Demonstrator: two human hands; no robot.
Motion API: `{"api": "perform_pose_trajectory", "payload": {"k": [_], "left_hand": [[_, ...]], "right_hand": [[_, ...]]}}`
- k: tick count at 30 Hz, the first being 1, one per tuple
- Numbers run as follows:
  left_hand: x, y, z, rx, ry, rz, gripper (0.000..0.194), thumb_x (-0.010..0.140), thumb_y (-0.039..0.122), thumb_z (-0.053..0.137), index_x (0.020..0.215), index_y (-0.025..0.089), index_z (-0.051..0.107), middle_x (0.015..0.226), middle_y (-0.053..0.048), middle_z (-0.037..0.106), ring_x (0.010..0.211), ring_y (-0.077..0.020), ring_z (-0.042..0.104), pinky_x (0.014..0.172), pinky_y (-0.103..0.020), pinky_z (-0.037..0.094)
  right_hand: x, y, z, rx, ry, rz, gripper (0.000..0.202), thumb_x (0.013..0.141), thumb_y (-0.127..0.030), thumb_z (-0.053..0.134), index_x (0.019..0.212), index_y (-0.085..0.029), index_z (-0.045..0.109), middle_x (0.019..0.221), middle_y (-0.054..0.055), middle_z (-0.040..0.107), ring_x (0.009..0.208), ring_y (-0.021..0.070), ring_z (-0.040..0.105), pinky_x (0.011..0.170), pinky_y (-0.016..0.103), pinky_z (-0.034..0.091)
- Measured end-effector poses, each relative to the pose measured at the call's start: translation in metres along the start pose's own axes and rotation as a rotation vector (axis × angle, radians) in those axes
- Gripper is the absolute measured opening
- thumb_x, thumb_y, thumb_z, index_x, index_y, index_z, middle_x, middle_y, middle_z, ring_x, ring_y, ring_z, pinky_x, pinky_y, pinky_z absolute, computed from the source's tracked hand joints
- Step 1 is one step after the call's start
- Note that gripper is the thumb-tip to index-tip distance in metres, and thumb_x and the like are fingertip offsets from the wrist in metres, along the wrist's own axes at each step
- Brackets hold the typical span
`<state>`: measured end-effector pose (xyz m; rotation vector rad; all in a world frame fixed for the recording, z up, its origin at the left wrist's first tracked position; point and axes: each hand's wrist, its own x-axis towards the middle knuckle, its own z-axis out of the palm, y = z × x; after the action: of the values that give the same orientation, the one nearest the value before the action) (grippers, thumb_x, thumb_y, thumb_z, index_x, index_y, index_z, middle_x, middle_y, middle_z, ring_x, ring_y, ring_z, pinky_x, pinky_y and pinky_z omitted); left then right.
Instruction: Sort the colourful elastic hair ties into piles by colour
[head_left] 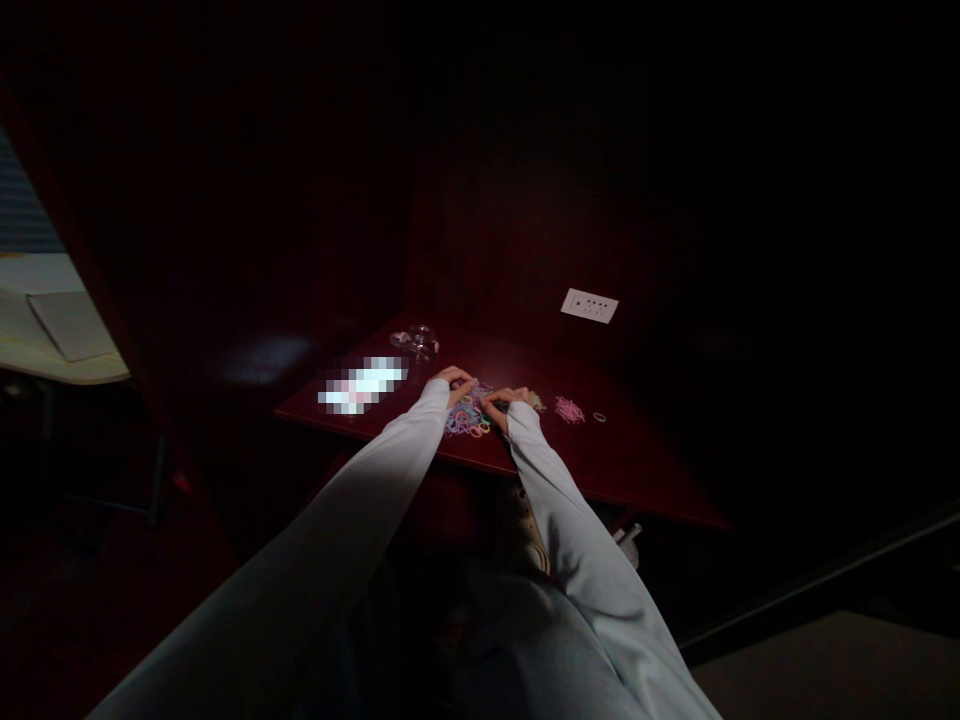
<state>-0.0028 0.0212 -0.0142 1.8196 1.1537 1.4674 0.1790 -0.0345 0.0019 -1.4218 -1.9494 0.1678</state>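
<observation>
A mixed pile (463,422) of small coloured bands is lying on the dark red table (637,465), near its front edge, and 2 hands are working over it. The left hand (452,380) is reaching in at the pile's far left side, its fingers curling; whether they are pinching a band, I cannot tell. The right hand (508,400) is bending in from the right, fingertips pointing towards the left hand's; their grip is too small to make out. A pale yellow pile (537,402) is showing just beside the right hand, a pink pile (569,409) is sitting farther right, and 1 loose ring (599,417) is lying beyond that. Leftward, a blurred bright rectangle (364,385) is glowing, with clear containers (421,343) standing behind it. A white socket plate (589,306) is showing on the back wall.
</observation>
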Motion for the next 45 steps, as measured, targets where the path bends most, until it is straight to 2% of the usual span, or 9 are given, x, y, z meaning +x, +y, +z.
{"api": "perform_pose_trajectory", "payload": {"k": [7,15,24,29,37,45], "left_hand": [[0.001,0.002,-0.001,-0.015,0.01,0.017,0.017,0.082,0.035,0.074,0.073,0.02,0.075,0.083,-0.003,0.071,0.078,-0.0161,0.062,0.074,-0.027,0.053],[0.003,0.0,-0.001,-0.02,-0.033,0.009,0.01,0.081,0.024,0.076,0.071,0.02,0.074,0.088,-0.003,0.072,0.08,-0.0171,0.065,0.077,-0.03,0.055],[0.002,0.005,-0.001,-0.016,-0.048,-0.026,0.011,0.08,0.023,0.077,0.069,0.019,0.076,0.091,-0.006,0.074,0.08,-0.0171,0.066,0.077,-0.031,0.056],[0.004,0.0,-0.001,-0.04,-0.062,-0.006,0.011,0.08,0.024,0.078,0.07,0.02,0.076,0.092,-0.005,0.074,0.082,-0.0172,0.067,0.077,-0.03,0.056],[0.005,-0.012,0.004,-0.057,-0.028,0.026,0.013,0.08,0.03,0.079,0.071,0.02,0.075,0.09,-0.004,0.074,0.074,-0.0158,0.063,0.073,-0.03,0.055],[0.004,-0.009,0.003,-0.056,-0.02,0.039,0.013,0.08,0.028,0.078,0.07,0.021,0.075,0.089,-0.004,0.074,0.075,-0.0168,0.064,0.073,-0.031,0.055]], "right_hand": [[0.0,-0.001,0.0,-0.014,-0.007,-0.007,0.033,0.096,-0.056,0.061,0.091,-0.031,0.082,0.095,0.003,0.077,0.105,0.0264,0.054,0.096,0.04,0.04],[-0.001,-0.002,-0.001,0.013,-0.01,-0.016,0.034,0.096,-0.057,0.06,0.091,-0.031,0.082,0.094,0.003,0.077,0.107,0.0268,0.054,0.097,0.04,0.04],[0.002,0.001,0.001,0.0,-0.002,-0.001,0.034,0.097,-0.056,0.059,0.091,-0.031,0.081,0.096,0.004,0.076,0.105,0.0266,0.055,0.099,0.04,0.041],[0.002,0.003,0.002,-0.013,0.022,0.025,0.036,0.096,-0.059,0.059,0.093,-0.031,0.081,0.093,0.004,0.075,0.105,0.0262,0.054,0.095,0.038,0.042],[0.002,0.007,0.003,0.04,0.054,0.021,0.04,0.095,-0.062,0.058,0.092,-0.03,0.082,0.091,0.005,0.073,0.102,0.0261,0.054,0.094,0.037,0.042],[0.002,0.008,0.004,0.042,0.067,0.006,0.041,0.096,-0.062,0.057,0.09,-0.029,0.081,0.089,0.005,0.073,0.101,0.0257,0.055,0.093,0.037,0.042]]}}
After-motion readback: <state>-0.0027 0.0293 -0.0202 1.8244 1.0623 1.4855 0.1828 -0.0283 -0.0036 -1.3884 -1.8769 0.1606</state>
